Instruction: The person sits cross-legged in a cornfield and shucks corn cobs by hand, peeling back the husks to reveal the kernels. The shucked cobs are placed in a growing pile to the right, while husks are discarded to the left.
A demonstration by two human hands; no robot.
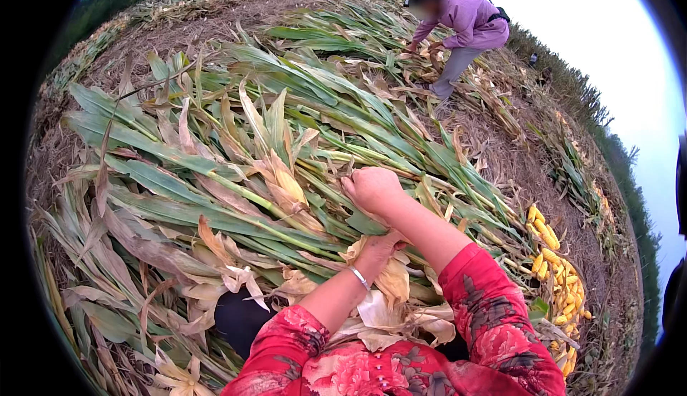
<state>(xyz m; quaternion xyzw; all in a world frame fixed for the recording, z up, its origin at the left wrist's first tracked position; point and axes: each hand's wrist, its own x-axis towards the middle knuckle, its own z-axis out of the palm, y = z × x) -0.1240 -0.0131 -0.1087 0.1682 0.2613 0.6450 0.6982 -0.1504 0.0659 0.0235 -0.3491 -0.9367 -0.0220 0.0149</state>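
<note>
My right hand (pixel 374 191) is curled into a fist above the cut corn stalks (pixel 343 155) in front of me; whatever lies inside its fingers is hidden. Below it, my left hand (pixel 382 246), with a silvery bracelet (pixel 359 278) at the wrist, reaches among leaves and dry husks. The right forearm covers part of its fingers, so its grip does not show. Pale corn husks (pixel 394 280) hang beside the left wrist and lie against my lap. Left of the fist, a husk-wrapped ear of corn (pixel 289 182) rests on the stalks.
Husked yellow corn cobs (pixel 566 288) are heaped at my right. Ahead, another person (pixel 467 20) in a pink shirt bends over more stalks. Long green leaves (pixel 161 143) spread across the left. Bare, litter-strewn soil (pixel 515 165) shows between the rows.
</note>
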